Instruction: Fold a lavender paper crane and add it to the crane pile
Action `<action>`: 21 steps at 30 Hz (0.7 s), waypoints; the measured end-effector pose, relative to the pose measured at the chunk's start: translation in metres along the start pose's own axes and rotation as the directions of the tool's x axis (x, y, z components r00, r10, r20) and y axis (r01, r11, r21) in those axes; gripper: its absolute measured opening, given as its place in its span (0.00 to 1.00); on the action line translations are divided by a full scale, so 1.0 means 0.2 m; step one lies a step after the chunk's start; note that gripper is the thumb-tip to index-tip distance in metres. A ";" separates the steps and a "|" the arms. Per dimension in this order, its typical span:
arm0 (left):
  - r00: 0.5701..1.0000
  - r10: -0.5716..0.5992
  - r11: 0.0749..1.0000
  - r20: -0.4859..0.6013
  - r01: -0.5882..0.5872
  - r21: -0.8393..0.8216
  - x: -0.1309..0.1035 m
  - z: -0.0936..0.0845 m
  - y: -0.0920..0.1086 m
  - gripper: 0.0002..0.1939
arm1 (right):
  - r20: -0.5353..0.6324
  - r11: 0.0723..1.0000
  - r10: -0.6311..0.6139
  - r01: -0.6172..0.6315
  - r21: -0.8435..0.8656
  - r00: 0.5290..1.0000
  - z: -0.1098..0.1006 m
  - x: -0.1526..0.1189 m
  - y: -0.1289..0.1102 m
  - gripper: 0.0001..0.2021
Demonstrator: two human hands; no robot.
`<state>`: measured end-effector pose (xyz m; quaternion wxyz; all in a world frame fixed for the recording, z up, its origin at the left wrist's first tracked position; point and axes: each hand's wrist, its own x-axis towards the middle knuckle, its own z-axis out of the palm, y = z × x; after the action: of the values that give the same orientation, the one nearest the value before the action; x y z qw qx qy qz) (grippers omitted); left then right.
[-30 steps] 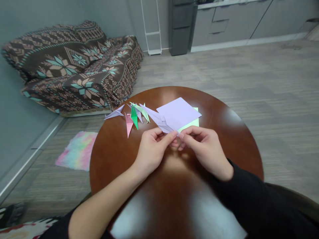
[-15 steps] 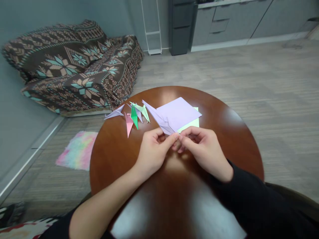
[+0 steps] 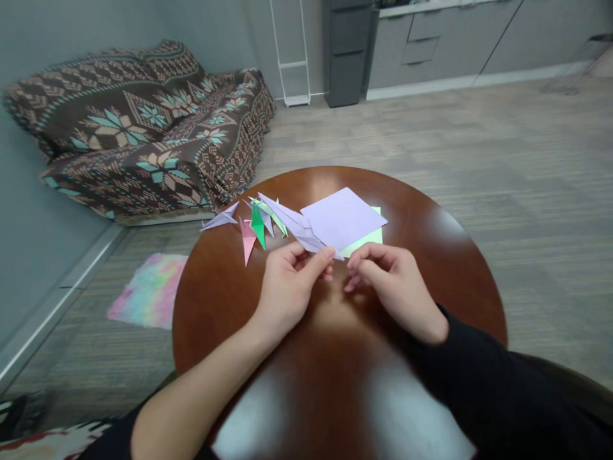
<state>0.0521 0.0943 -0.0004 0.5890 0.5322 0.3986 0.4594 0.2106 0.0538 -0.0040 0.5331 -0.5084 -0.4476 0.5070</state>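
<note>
A folded purple paper figure [image 3: 295, 223] is pinched between the thumb and fingers of my left hand [image 3: 292, 275], its long point aimed up and left. Just right of its short tip, my right hand [image 3: 387, 275] is apart from the paper, fingers curled with small gaps, nothing visible in them. Behind the hands lie a flat purple sheet [image 3: 342, 217] and, partly under it, a light green sheet [image 3: 368, 241]. Folded figures lie to the left: a purple one [image 3: 221, 217], a pink one [image 3: 247, 237], a green one [image 3: 258, 225] and a partly covered pale green one [image 3: 279, 220].
The round brown table [image 3: 440, 275] carries everything. Beyond it at the left stands a sofa [image 3: 143, 128] with a patterned cover, and a pastel fluffy mat [image 3: 148, 291] lies on the floor. Grey cabinets [image 3: 445, 45] line the far wall.
My right hand has let go of the folded purple figure and opened slightly. My left hand has moved a little to the left with the figure, away from my right hand.
</note>
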 end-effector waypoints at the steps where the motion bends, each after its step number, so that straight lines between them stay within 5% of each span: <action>1: 1.000 -0.004 1.000 0.017 0.004 0.006 0.00 0.01 0.00 0.12 | 0.020 1.000 -0.024 0.024 0.013 1.000 0.00 0.00 0.00 0.06; 7: 0.994 -0.042 0.996 0.097 0.050 -0.073 -0.02 0.03 0.00 0.11 | 0.067 0.990 -0.132 0.128 0.059 0.989 0.02 0.00 -0.02 0.04; 12: 0.998 -0.041 0.989 0.046 0.047 -0.138 0.00 0.00 0.00 0.08 | -0.032 0.990 -0.134 0.132 -0.045 0.991 0.03 -0.01 -0.01 0.05; 21: 0.990 -0.082 0.983 0.115 0.099 -0.156 -0.01 0.01 0.00 0.07 | 0.045 0.990 -0.132 0.129 0.056 0.990 0.04 -0.01 0.00 0.09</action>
<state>0.0540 0.0919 0.0008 0.6712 0.4882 0.3512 0.4332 0.2024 0.0523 -0.0028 0.5672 -0.4513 -0.4792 0.4950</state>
